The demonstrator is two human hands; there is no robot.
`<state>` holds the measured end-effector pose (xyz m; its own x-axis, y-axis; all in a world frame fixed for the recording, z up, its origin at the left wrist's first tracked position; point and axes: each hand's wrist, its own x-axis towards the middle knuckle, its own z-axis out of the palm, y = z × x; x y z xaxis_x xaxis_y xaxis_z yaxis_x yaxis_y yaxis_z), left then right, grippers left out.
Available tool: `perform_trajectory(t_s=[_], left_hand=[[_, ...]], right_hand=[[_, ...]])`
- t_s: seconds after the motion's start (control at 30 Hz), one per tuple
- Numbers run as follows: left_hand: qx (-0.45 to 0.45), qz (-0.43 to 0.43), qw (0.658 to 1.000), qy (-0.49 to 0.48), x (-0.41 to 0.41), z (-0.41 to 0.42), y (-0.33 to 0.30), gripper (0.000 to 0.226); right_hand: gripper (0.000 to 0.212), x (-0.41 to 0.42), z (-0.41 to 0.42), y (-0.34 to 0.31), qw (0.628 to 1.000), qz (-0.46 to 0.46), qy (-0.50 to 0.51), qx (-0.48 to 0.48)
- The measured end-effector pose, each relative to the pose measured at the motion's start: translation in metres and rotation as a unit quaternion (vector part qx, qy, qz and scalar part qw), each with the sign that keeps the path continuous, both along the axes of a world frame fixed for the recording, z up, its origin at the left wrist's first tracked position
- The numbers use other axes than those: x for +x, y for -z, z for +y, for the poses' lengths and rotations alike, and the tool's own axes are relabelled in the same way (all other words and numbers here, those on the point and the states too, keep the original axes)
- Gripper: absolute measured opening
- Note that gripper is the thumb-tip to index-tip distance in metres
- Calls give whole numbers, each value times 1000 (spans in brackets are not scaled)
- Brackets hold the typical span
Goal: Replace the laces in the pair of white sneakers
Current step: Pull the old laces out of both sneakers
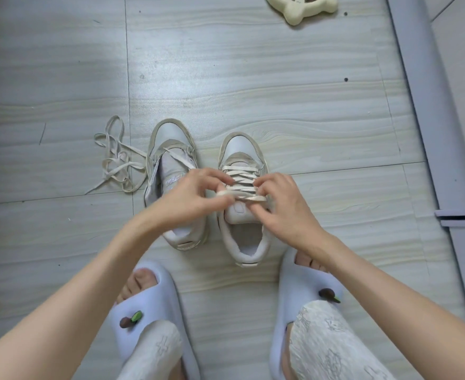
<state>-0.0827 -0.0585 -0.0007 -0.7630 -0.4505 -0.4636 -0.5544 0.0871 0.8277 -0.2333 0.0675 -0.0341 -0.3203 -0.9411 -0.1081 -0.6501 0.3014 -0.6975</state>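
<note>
Two white sneakers stand side by side on the floor in front of me, toes pointing away. The right sneaker [241, 152] carries a cream lace [241, 178] crossed through its eyelets. My left hand [193, 198] pinches a loop of that lace near the top of the tongue. My right hand [283, 207] pinches the lace at the shoe's right side. The left sneaker [171, 144] leans to the left with its tongue showing, and only one strip of lace crosses it. A loose cream lace [116, 160] lies tangled on the floor left of it.
My feet in pale slippers, the left slipper [149, 311] and the right slipper [302, 292], sit just behind the sneakers. A cream bear-shaped dish [302, 8] lies at the top edge. A grey ledge [428, 105] runs along the right.
</note>
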Motion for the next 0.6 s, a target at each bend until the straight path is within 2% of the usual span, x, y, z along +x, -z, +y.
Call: perform_trajectory(t_s=[0.03, 0.07, 0.13, 0.17, 0.23, 0.3, 0.37, 0.43, 0.5, 0.53, 0.57, 0.6], left_hand=[[81, 18, 996, -23, 1, -6, -8, 22], [121, 24, 991, -42, 1, -11, -14, 22], [108, 13, 992, -57, 0, -20, -19, 29], [97, 9, 993, -63, -2, -21, -20, 33], [102, 15, 992, -70, -9, -19, -23, 35], [131, 38, 987, -85, -19, -16, -27, 28], [174, 67, 971, -148, -27, -21, -32, 20], [202, 94, 947, -233, -31, -34, -34, 17], [160, 83, 948, -263, -34, -45, -30, 25], [91, 42, 964, -245, -34, -47, -25, 33], [-17, -21, 980, -198, -33, -45, -19, 38], [-136, -81, 978, -133, -29, -41, -11, 38]], right_hand=[[17, -4, -4, -5, 995, -67, 70, 3], [24, -10, -9, -12, 980, -146, 134, 17], [26, -21, -17, -25, 927, -306, 214, 33], [24, -27, -19, -32, 907, -355, 224, 30], [17, -36, -23, -44, 887, -413, 207, 13], [12, -40, -29, -53, 882, -431, 189, 7], [9, -44, -33, -55, 868, -449, 213, 7], [8, -49, -35, -53, 810, -520, 272, 2], [16, -56, -33, -46, 732, -596, 329, -20], [24, -58, -31, -40, 705, -612, 357, -27], [30, -59, -28, -35, 705, -598, 380, -20], [33, -56, -24, -29, 735, -554, 391, -1]])
